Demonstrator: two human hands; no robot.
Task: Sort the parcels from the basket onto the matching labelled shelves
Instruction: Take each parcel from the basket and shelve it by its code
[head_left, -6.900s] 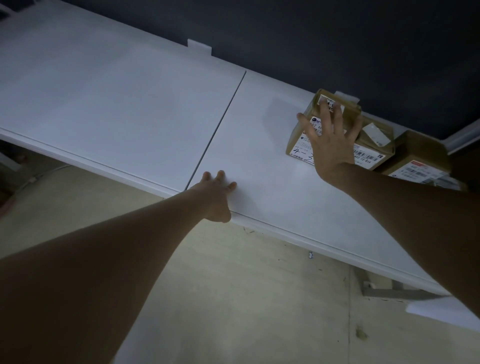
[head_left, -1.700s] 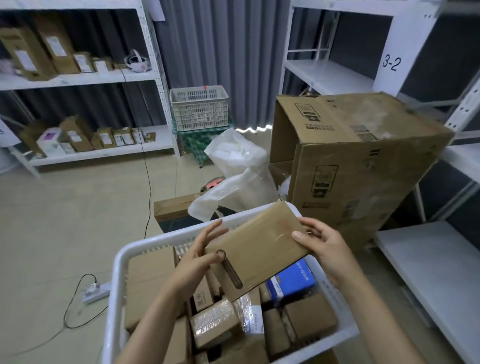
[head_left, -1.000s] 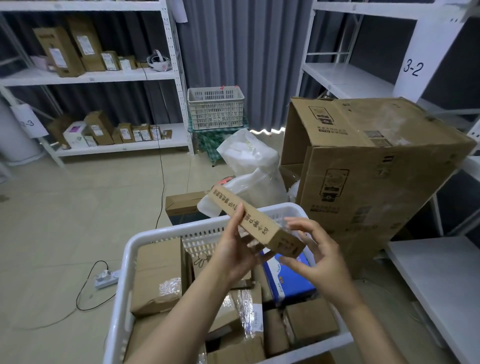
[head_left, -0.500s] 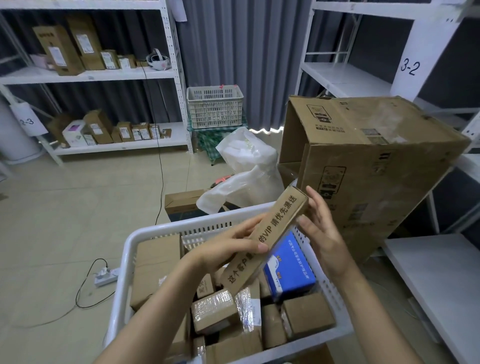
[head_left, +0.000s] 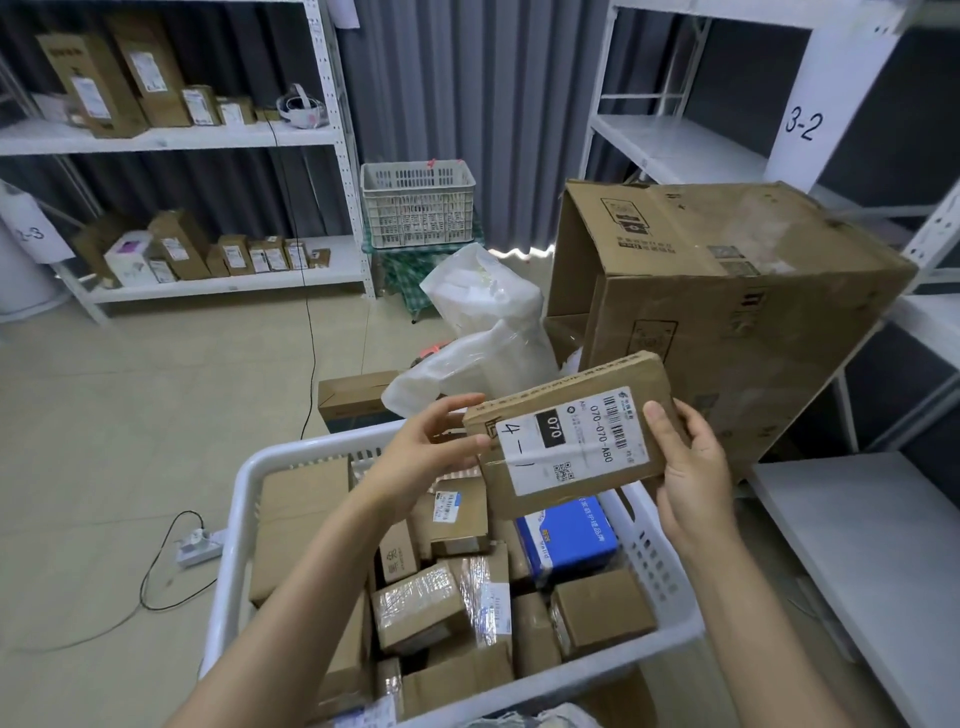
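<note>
fingers (head_left: 447, 408) grip parcel (head_left: 571, 436) end edges above basket (head_left: 235, 530).

Parcel stockrm: white racks (head_left: 675, 148) w/ nr tags (head_left: 802, 124) (3-2), labelled boxes (head_left: 179, 249) shelved, basket (head_left: 244, 499) of parcels (head_left: 415, 608).

Flat brown parcel (head_left: 571, 431), label "4-1" up, held above white basket (head_left: 243, 499).
</note>
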